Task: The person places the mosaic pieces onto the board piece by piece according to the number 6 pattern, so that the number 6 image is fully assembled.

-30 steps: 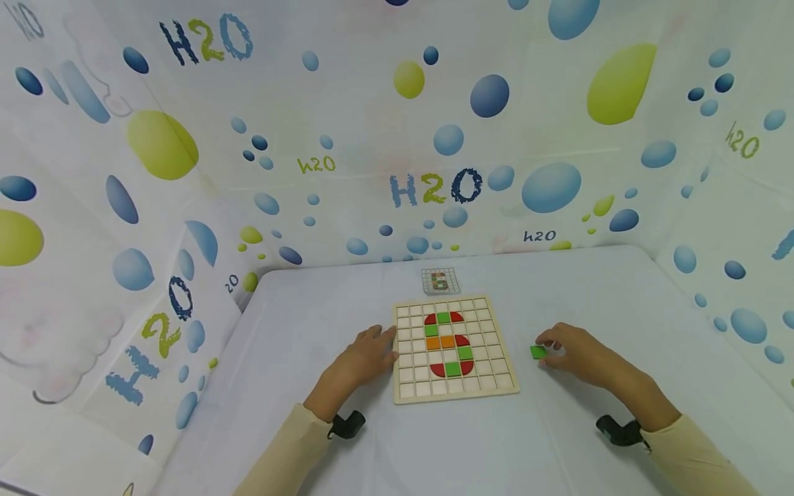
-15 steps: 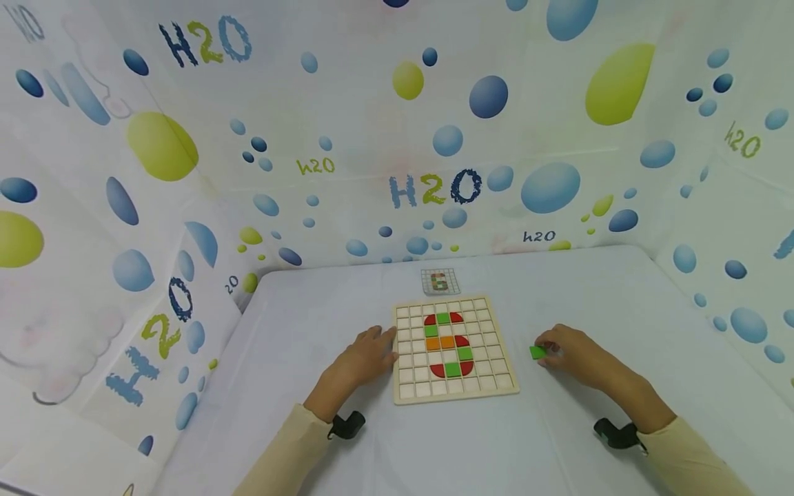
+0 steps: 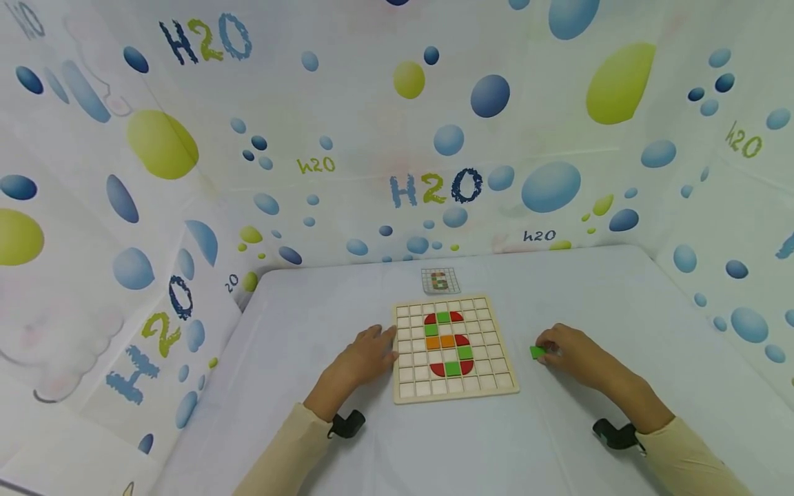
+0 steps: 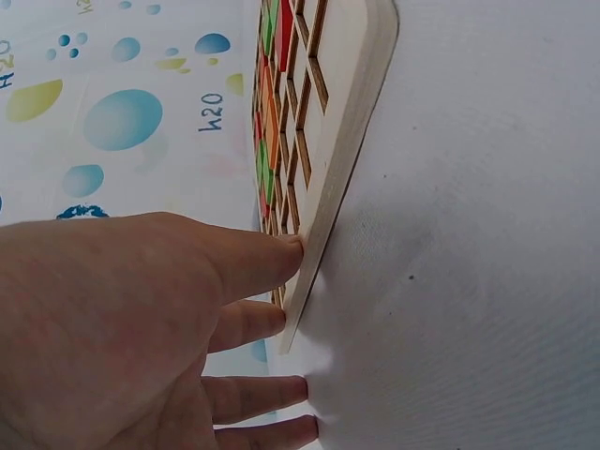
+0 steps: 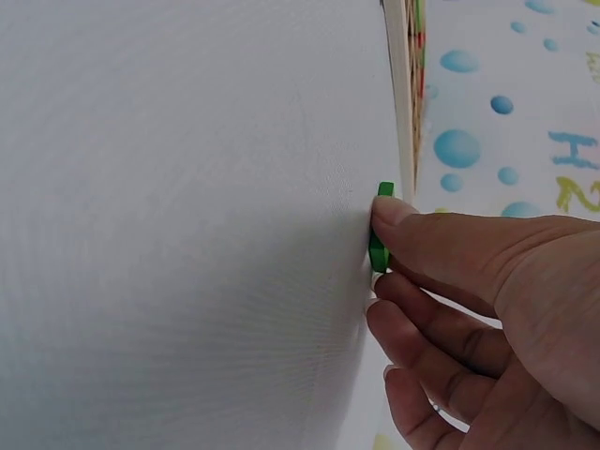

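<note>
A pale wooden grid board (image 3: 406,375) lies on the table, holding red quarter-round tiles (image 3: 438,370), green square tiles (image 3: 453,369) and two orange tiles (image 3: 440,342) in an S-like figure. My left hand (image 3: 366,355) is at the board's left side; in the left wrist view its extended thumb and fingers touch the board's edge, with some fingertips on the cloth. Right of the board, my right hand (image 3: 573,350) pinches a loose green square tile (image 3: 537,352) between thumb and fingers. The right wrist view shows that tile (image 5: 380,253) on edge-on view at the cloth, partly hidden by the thumb.
Behind the board lies a small clear-edged card (image 3: 440,281) printed with a similar S figure on a grid. A white cloth (image 3: 459,448) covers the table. Patterned sheeting (image 3: 366,124) with blue and green drops rises at the back and sides.
My right thumb and fingers have drawn closer together on the loose green tile, and the right forearm has shifted slightly left. My left hand and the board look the same.
</note>
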`<state>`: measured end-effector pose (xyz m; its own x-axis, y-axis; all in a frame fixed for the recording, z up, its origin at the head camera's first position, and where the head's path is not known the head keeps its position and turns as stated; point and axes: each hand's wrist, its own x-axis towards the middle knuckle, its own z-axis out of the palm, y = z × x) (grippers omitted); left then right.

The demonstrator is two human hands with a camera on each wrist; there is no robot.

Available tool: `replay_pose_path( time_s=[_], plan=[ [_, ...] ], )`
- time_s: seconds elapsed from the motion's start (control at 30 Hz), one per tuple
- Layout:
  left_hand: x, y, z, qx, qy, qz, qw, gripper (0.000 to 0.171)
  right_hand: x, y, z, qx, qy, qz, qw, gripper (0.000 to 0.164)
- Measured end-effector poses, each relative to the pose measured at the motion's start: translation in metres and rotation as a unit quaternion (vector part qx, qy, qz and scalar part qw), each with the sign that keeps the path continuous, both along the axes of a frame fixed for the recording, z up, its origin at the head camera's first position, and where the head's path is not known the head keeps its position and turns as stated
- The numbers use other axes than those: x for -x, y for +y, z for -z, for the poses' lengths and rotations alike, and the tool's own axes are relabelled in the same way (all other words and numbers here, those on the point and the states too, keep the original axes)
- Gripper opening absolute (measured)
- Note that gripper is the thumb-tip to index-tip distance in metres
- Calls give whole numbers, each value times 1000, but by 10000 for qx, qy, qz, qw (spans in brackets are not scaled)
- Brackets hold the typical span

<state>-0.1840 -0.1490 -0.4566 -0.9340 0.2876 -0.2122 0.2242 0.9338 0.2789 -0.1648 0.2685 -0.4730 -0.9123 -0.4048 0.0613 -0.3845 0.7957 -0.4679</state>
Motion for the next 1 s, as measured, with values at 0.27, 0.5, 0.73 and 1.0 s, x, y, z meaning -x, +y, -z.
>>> replay_pose_path(
  time_s=[0.27, 0.5, 0.73, 1.0],
  plan=[
    [1, 0, 0, 74, 9, -7, 10000, 59, 1, -1, -1, -26, -73, -7, 10000, 20],
    [2, 0, 3, 150, -9, -41, 9999, 60, 3, -5, -4, 82, -293, 126, 9995, 20],
    [2, -1, 3, 144, 3, -15, 9999, 60, 6, -9, -7, 106, -215, 162, 9996, 19],
    [2, -1, 1, 139, -6, -10, 9999, 60, 10, -18, -15, -18, 170, -50, 9998, 18]
  ],
)
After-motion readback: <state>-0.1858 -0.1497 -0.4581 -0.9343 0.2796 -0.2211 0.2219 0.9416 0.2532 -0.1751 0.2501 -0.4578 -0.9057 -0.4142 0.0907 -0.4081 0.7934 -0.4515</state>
